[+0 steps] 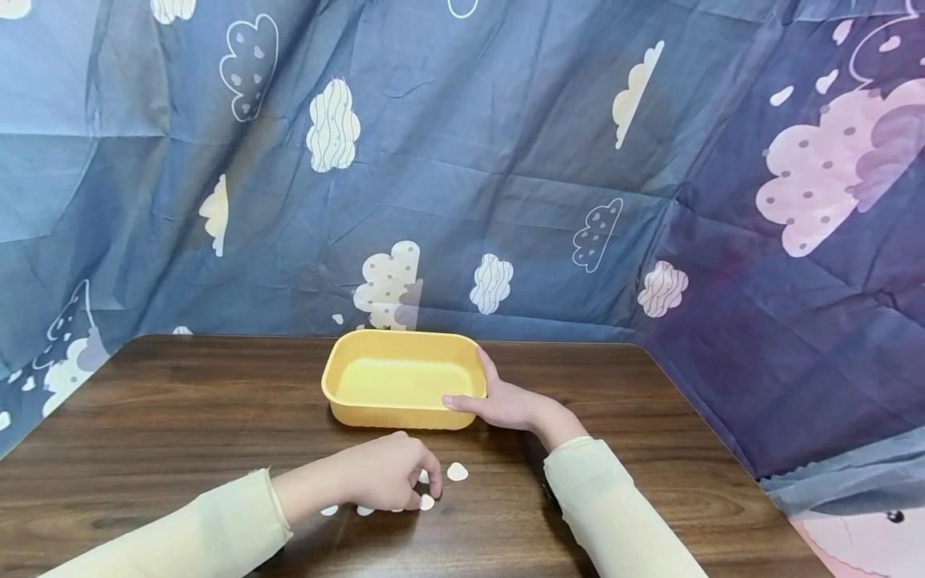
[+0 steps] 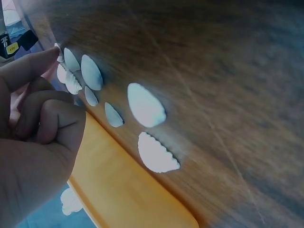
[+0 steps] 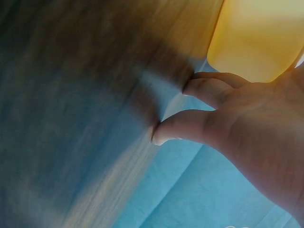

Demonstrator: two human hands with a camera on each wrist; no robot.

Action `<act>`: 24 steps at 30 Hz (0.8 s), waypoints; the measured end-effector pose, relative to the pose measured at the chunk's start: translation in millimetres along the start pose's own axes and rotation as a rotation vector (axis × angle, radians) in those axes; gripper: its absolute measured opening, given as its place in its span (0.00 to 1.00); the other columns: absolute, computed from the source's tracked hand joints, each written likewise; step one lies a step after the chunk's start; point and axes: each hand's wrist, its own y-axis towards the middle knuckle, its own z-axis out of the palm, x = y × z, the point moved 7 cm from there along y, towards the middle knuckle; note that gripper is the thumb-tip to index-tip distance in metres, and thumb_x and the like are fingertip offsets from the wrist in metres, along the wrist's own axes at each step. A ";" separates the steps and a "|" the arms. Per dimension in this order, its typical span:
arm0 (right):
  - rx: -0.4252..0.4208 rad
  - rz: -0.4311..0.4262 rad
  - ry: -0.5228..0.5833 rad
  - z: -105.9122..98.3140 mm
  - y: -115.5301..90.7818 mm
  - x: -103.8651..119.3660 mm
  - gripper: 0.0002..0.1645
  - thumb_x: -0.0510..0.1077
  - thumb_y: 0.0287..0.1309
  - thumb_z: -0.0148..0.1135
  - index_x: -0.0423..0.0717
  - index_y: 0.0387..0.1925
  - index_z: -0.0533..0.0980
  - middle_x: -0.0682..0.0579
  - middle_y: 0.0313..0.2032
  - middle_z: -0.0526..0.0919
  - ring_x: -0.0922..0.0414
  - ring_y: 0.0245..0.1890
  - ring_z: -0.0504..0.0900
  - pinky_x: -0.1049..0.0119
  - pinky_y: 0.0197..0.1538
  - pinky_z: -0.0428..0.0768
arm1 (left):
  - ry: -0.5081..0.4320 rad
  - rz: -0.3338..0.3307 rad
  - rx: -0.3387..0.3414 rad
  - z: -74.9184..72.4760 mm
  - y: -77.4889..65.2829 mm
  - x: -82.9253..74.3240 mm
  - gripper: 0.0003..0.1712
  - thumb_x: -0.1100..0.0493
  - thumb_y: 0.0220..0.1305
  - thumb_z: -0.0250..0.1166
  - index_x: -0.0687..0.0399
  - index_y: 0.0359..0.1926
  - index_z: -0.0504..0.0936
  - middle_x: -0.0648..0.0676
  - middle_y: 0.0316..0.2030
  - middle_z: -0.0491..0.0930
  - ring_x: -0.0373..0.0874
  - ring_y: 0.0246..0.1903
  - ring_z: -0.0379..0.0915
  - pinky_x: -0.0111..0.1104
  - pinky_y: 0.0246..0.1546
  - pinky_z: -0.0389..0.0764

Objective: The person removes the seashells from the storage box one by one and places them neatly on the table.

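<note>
My left hand (image 1: 386,472) is low over the table and pinches a small white seashell (image 1: 426,502) at the tips of thumb and index finger. In the left wrist view, its other fingers (image 2: 50,114) are curled in. Several more white shells lie scattered close by; one (image 2: 146,105) is smooth and pointed, another (image 2: 157,153) has a scalloped edge. Beyond them stands a yellow plastic basin (image 1: 405,418), with nothing visible inside. My right hand (image 1: 511,404) holds the basin's right end, thumb over the front rim. In the right wrist view, two fingertips (image 3: 164,130) reach down to the tabletop.
The dark wood-grain table (image 1: 202,417) has rounded far corners. A blue cloud-print cloth (image 1: 448,160) hangs behind it and along both sides. At the lower right, a pink printed surface (image 1: 867,542) shows past the table edge.
</note>
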 end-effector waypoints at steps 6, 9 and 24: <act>-0.003 -0.002 -0.025 -1.9 -0.9 2.7 0.77 0.74 0.60 0.68 0.55 0.85 0.26 0.42 0.66 0.78 0.54 0.65 0.77 0.49 0.76 0.69 | 0.009 -0.006 -0.007 -3.7 0.1 2.2 0.08 0.61 0.57 0.77 0.44 0.32 0.86 0.38 0.14 0.69 0.30 0.16 0.66 0.25 0.22 0.68; -0.006 -0.004 -0.024 -2.1 -0.4 3.4 0.77 0.74 0.60 0.68 0.55 0.85 0.26 0.41 0.67 0.77 0.54 0.66 0.77 0.49 0.77 0.68 | 0.016 -0.009 -0.004 -3.1 -0.9 2.7 0.09 0.61 0.57 0.78 0.43 0.30 0.86 0.39 0.13 0.69 0.30 0.15 0.66 0.26 0.23 0.68; -0.007 0.003 -0.020 -1.2 0.3 -0.9 0.77 0.75 0.60 0.68 0.56 0.86 0.26 0.41 0.70 0.74 0.52 0.69 0.75 0.48 0.78 0.67 | 0.011 0.005 -0.027 -2.7 -2.1 5.2 0.07 0.57 0.61 0.79 0.43 0.32 0.87 0.38 0.13 0.68 0.29 0.14 0.64 0.25 0.22 0.67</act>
